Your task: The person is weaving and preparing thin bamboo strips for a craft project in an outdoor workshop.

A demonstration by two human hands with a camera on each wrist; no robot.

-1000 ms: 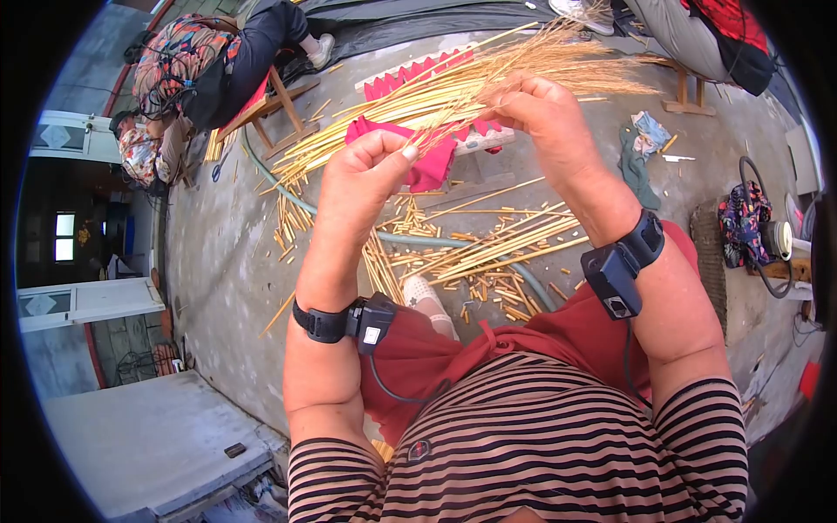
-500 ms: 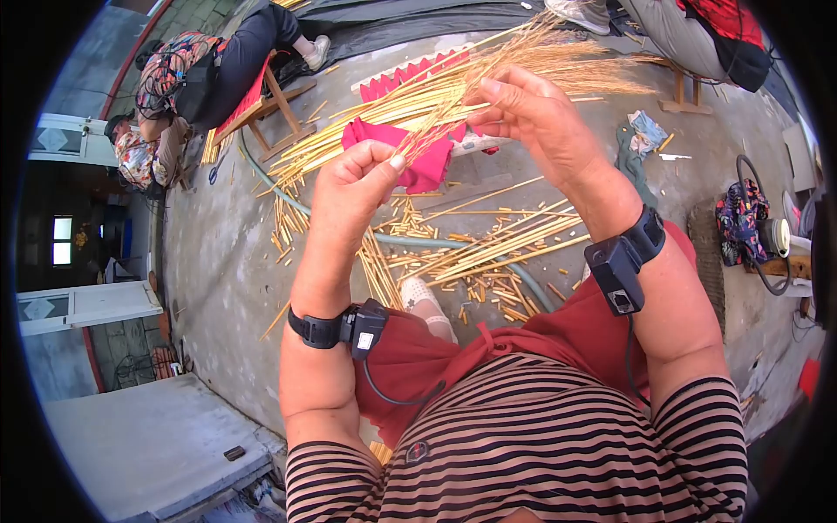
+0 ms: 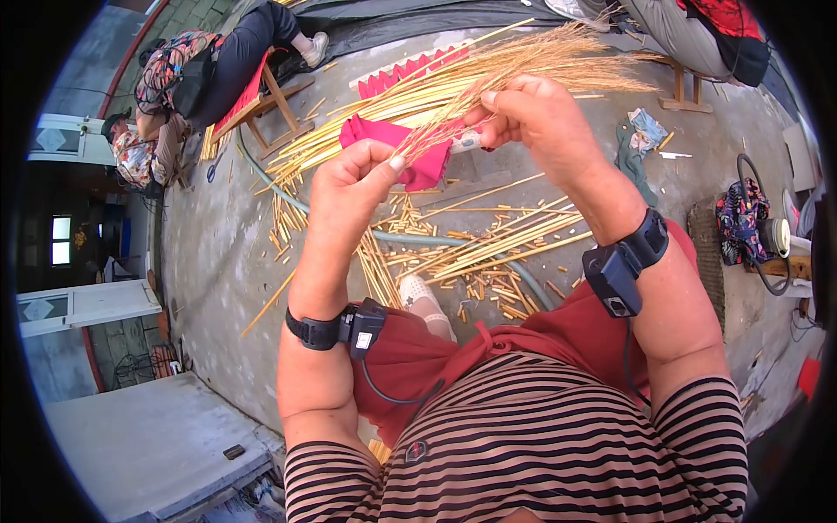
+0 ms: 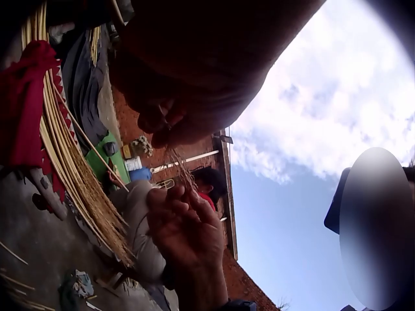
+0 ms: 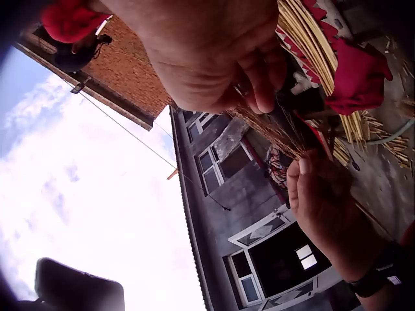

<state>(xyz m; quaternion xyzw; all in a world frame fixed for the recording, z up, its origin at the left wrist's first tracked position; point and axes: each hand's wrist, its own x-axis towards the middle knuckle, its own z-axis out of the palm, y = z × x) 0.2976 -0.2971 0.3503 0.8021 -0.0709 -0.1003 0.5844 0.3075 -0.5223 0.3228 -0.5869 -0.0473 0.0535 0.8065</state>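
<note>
Held up in front of the body, a thin, dry grass plume [image 3: 434,131] spans both hands. My left hand [image 3: 353,185] pinches its lower end between thumb and curled forefinger. Up and to the right, my right hand [image 3: 542,118] holds the feathery part between thumb and bent fingers. In the right wrist view, the plume [image 5: 272,131] runs from under the right fingers to the left thumb. Beyond the hands lies a pile of long pale stalks [image 3: 344,131] with brushy tops, and a magenta cloth [image 3: 427,166] is draped at its near side.
Cut stalk pieces [image 3: 510,301] litter the concrete near the feet, crossed by a green hose [image 3: 427,239]. A serrated pink-edged rack [image 3: 410,73] lies under the stalks. Rags [image 3: 645,139] are at the right. Other people sit on low wooden stools [image 3: 275,105] farther off.
The right hand loosens its fingers half a second ago, then closes again on the plume. The left hand shifts slightly down and left early on, keeping its pinch.
</note>
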